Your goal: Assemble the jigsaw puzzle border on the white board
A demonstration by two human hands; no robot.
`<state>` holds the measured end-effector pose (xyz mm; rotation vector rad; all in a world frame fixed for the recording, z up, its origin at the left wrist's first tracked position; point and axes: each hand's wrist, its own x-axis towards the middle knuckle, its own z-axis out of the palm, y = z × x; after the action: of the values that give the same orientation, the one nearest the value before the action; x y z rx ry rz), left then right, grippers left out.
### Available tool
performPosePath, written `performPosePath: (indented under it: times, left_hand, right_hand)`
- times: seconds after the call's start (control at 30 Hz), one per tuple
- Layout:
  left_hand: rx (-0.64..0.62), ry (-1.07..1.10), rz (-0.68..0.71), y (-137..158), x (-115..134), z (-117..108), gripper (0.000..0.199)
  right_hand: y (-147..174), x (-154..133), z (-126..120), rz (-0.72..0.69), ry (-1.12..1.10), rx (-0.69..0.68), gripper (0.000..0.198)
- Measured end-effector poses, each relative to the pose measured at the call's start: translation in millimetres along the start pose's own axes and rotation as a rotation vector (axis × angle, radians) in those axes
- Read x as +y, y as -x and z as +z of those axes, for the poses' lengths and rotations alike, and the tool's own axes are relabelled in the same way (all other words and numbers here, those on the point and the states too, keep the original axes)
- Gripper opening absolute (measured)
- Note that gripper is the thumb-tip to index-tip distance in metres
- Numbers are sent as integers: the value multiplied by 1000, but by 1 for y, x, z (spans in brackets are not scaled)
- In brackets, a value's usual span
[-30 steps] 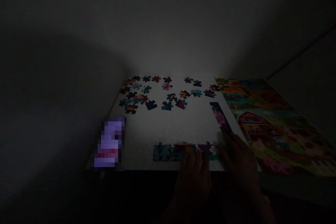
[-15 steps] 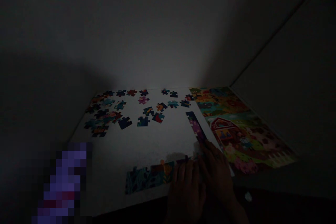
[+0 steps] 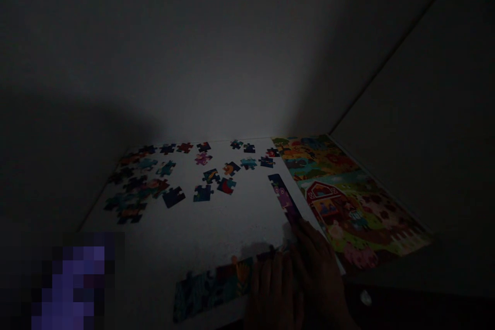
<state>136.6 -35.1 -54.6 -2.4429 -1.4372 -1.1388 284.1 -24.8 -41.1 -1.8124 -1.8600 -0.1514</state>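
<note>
My left hand (image 3: 273,291) lies flat on a joined strip of jigsaw pieces (image 3: 222,281) along the table's near edge. Its fingers are stretched out, covering the strip's right part. Just right of it, my right hand (image 3: 319,268) also lies flat, fingers extended over the corner. Its fingertips touch the lower end of a second joined strip (image 3: 284,195), which is dark with a purple sea creature and runs away from me. What lies under both palms is hidden.
Loose jigsaw pieces (image 3: 203,192) are scattered over the white table (image 3: 228,221), with a heap (image 3: 133,193) at the left. Two colourful picture sheets (image 3: 348,211) lie at the right. A white wall (image 3: 216,62) stands behind. A pixelated purple patch (image 3: 73,289) covers the lower left.
The view has shifted slightly, so the table and pieces appear lower and further left. Both hands stay pressed on the joined strips.
</note>
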Motion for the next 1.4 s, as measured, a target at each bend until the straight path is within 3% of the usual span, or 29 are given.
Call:
performPosePath:
  times: [0.27,0.4,0.57,0.63,0.67,0.77,0.87,1.07,1.2,1.4]
  left_hand:
    - [-7,53,-65,2,7,1,41]
    - [3,33,-28,1,5,-2,41]
    - [-34,-27,192,7,-38,-34,42]
    - [-21,-86,186,13,-67,-54,42]
    - [-77,-145,195,17,-81,-63,42]
    - [-149,-313,77,29,-111,-84,46]
    - [-157,-380,62,38,-121,-91,51]
    - [-175,-420,63,38,-116,-89,57]
    - [-196,-392,32,36,-114,-91,59]
    - [-157,-276,-77,34,-121,-106,55]
  right_hand:
    - [-3,-2,-1,-41,14,23,47]
    - [-2,-1,-1,-22,8,-2,48]
    - [2,3,2,7,-26,-11,48]
    - [2,4,2,19,-35,-20,48]
    - [2,3,2,22,-40,-26,48]
    - [1,2,1,28,-50,-34,47]
    - [1,4,1,34,-48,-37,47]
    - [-6,17,7,-7,-34,-23,45]
    - [-30,-5,9,-46,-53,-1,43]
    - [-92,-74,12,-296,-195,-349,38]
